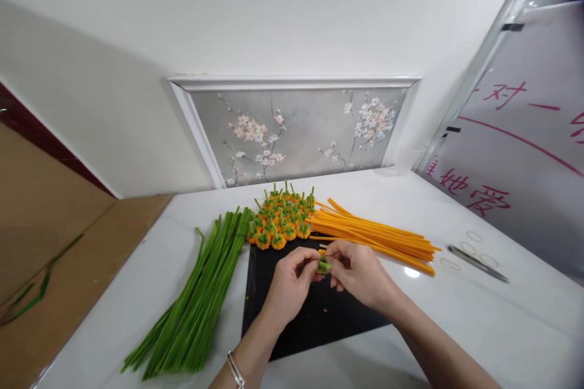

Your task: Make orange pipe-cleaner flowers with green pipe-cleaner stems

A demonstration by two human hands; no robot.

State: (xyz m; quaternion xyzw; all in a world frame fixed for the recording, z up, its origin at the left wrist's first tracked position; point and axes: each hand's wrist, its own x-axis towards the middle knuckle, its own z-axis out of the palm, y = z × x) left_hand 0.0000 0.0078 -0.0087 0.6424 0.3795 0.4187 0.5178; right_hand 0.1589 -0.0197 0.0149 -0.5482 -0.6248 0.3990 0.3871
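Note:
Over a black mat, my left hand and my right hand meet fingertip to fingertip. Between them they pinch a small pipe-cleaner pumpkin, orange with green on top, mostly covered by the fingers. Just behind the hands is a cluster of finished-looking orange pumpkins with green stems and curls. Green pipe cleaners lie in a long bundle left of my left hand. To the right, orange pipe cleaners lie in a loose bundle behind my right hand.
A pair of metal tweezers lies at the right of the white table, with several thin clear rings around it. A wall with a framed flower panel stands behind. Brown cardboard is at the left.

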